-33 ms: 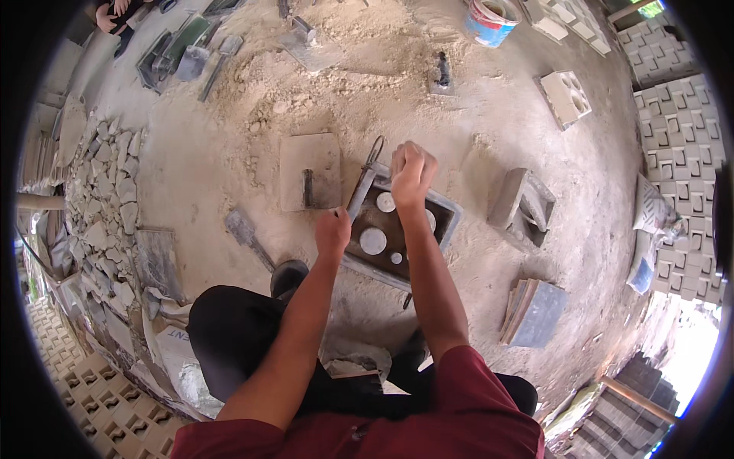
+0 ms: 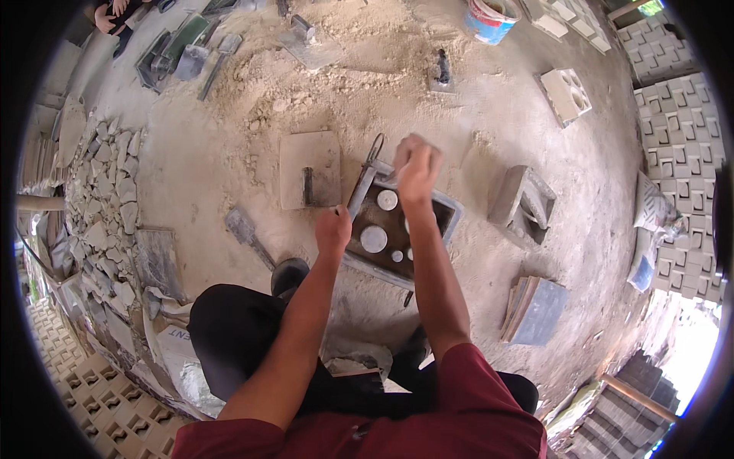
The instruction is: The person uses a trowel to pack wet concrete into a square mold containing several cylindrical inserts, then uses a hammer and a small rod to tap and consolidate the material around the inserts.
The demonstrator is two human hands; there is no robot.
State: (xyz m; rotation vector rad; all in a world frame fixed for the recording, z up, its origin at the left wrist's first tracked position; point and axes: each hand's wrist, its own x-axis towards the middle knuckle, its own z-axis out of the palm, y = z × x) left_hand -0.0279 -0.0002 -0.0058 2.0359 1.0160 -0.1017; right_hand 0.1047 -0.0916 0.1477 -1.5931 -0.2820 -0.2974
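Note:
On the ground before me sits a rectangular metal mould with a dark inside and several round pale discs, such as the large disc. A wire loop stands at its far left corner. My left hand is closed at the mould's left side, by the end of the flat bar along that edge. Above the far side of the mould is my right hand, in a loose fist and blurred at the fingers. What it holds, if anything, is hidden. My right forearm covers part of the discs.
A handled square plate lies left of the mould, near a trowel. A hollow block and stacked boards lie to the right. Farther off are loose powder, a bucket and a seated person.
My right hand has shifted slightly right and up over the mould's far side, uncovering a little more of the discs. My left hand stays at the mould's left edge.

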